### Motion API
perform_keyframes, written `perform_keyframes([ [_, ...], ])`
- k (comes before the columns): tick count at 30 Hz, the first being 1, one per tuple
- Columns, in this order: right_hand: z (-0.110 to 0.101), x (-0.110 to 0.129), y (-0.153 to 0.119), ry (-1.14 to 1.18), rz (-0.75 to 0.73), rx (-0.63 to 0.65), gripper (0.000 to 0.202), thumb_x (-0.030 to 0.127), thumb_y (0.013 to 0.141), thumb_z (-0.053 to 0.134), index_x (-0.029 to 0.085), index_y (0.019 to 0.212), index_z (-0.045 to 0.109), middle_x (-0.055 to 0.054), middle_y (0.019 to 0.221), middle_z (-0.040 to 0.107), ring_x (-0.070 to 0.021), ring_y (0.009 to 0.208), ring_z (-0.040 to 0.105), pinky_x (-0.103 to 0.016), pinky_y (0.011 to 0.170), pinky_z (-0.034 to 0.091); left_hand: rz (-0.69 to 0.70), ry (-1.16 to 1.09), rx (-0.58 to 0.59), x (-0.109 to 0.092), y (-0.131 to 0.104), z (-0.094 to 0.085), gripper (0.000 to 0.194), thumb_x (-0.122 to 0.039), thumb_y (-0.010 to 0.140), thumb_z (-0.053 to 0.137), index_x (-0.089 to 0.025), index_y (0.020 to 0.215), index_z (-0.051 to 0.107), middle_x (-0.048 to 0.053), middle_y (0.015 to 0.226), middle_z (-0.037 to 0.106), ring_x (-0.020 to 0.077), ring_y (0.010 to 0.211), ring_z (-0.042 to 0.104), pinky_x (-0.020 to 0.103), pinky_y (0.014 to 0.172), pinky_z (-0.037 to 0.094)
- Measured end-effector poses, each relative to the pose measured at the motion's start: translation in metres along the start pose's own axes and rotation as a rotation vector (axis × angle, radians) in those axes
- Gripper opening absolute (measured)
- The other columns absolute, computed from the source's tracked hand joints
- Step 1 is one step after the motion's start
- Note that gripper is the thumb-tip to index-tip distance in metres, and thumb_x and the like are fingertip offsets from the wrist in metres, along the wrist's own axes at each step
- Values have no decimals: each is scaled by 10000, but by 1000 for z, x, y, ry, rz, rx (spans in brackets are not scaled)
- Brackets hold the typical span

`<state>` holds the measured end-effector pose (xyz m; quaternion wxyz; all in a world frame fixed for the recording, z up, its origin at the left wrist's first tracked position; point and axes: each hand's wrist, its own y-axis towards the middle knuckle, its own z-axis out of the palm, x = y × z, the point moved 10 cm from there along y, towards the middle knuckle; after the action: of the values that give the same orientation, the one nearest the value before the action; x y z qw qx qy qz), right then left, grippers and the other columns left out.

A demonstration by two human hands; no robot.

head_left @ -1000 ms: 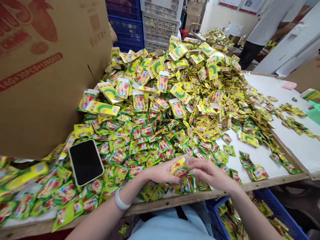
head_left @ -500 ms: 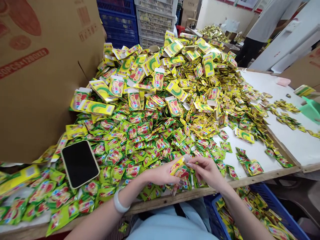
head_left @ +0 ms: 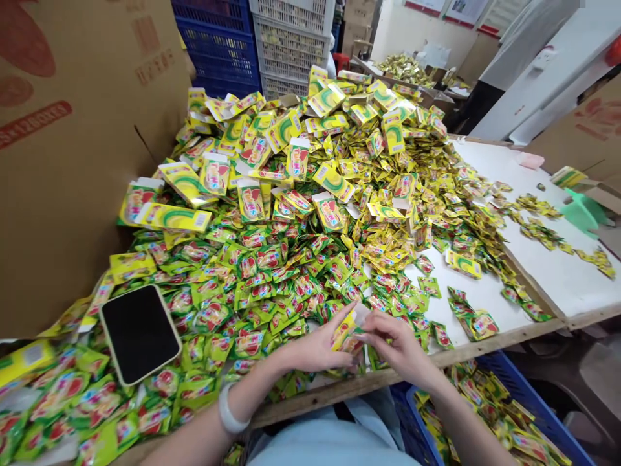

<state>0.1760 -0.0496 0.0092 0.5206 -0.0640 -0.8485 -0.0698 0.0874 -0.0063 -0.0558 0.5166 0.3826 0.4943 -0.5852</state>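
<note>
Near the table's front edge, my left hand [head_left: 317, 346] is wrapped round a small yellow and green box [head_left: 343, 329] with a white flap. The fingers of my right hand [head_left: 395, 343] are pinched together at the box's open end; whether they hold the flap or a packet is too small to tell. Many green packets [head_left: 247, 343] with red fruit pictures lie around and beyond both hands. Behind them, yellow boxes [head_left: 334, 181] rest on a heap of green and gold packets.
A black-screened phone [head_left: 140, 333] lies on packets at the left, beside a large cardboard carton [head_left: 82, 168]. Below the table's right front edge is a blue crate [head_left: 543, 408] of packets. Stacked crates [head_left: 291, 45] and a person [head_left: 504, 71] are in the back.
The view has shifted slightly, so the table's contents sit further left. The box's white flap is now more visible between my hands, and my right fingers have moved slightly along the box's end.
</note>
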Motion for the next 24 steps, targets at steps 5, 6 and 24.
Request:
perform_keyframes([
  [5,-154,-21,-24,-538,169,-578,277,460,912,568,195,930,648,-93,927,611,-210,726,579,-333,631,464,147,118,-346,-29,-2,-31,704,-361,884,615,-226,1499,302,162,1443,485,259,1221,569,406,1001,495],
  [6,-183,-21,-27,-745,254,-708,311,463,901,575,182,1018,641,-136,1036,602,-238,776,588,-350,636,455,146,206,-447,-33,-5,-44,565,-349,909,572,-225,1435,407,146,1361,557,246,1127,618,396,948,523],
  [24,-108,-88,84,-483,236,-399,295,448,976,448,197,825,482,-1,656,557,-152,596,524,-256,583,400,-21,1158,-860,-88,31,-109,220,-308,878,641,-177,1025,543,114,1124,596,277,1090,574,381,919,468],
])
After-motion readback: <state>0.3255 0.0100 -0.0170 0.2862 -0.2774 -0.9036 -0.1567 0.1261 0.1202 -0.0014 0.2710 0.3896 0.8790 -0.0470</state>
